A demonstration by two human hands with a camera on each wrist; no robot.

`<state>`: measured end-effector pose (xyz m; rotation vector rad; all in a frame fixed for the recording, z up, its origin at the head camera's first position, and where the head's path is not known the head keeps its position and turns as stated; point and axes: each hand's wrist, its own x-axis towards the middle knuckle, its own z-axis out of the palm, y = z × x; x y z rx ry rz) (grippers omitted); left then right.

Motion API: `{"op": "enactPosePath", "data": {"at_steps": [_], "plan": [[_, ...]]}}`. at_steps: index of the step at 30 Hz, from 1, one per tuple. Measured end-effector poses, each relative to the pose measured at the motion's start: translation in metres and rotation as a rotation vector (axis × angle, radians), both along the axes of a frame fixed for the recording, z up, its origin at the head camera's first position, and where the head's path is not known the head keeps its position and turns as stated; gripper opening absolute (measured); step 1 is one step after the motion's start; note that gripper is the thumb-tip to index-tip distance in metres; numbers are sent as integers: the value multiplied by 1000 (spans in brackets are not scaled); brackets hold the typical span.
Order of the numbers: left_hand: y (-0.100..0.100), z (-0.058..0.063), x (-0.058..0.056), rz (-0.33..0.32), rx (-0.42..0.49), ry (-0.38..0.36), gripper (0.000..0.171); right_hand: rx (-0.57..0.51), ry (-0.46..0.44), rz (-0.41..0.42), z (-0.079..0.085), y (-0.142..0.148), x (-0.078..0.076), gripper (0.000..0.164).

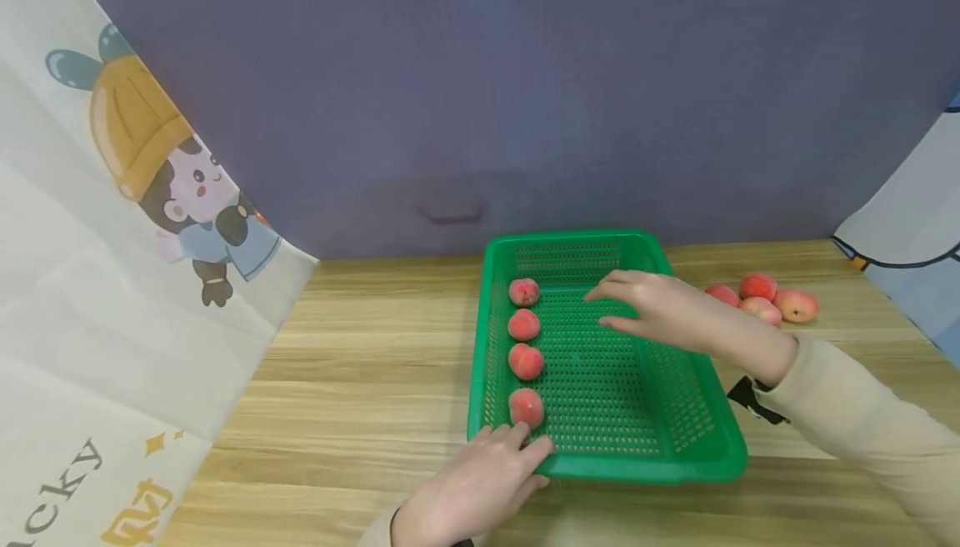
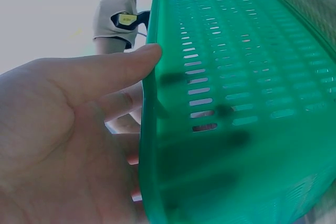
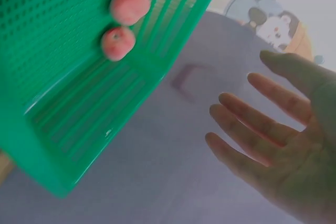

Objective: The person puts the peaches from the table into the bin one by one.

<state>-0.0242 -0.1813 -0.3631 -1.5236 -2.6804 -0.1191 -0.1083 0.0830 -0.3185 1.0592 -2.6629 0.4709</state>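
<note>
A green plastic basket (image 1: 611, 470) with slotted walls stands on the table. Several peaches (image 1: 524, 325) lie in a column along its left inner side; two show whole in the right wrist view, where one peach (image 3: 118, 43) is nearest the end wall. My left hand (image 1: 480, 480) grips the near rim at the left corner, thumb (image 2: 134, 66) on the outside and fingers over the edge, close to the nearest peach. Above the basket's right half hovers my right hand (image 1: 648, 305), fingers spread and holding nothing.
On the table right of the basket, partly behind the right forearm, sits a small group of peaches (image 1: 759, 287). A grey-purple panel (image 1: 480, 97) rises behind the wood-grain table (image 1: 360, 380). A white printed sheet (image 1: 67, 280) slopes along the left.
</note>
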Motion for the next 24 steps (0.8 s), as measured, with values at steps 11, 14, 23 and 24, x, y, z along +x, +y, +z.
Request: {"op": "enactPosePath", "data": {"at_steps": [11,14,23,24], "plan": [[0,0,0,-1,0,4,24,-63,20,-128,-3,37,-16,26],[0,1,0,2,-2,-3,24,-62,-5,-178,-6,46,-20,25],[1,2,0,12,-13,-41,24,-106,-33,-258,-19,75,-36,24],[1,2,0,11,-12,-41,24,-109,-9,-257,-20,79,-37,24]]}}
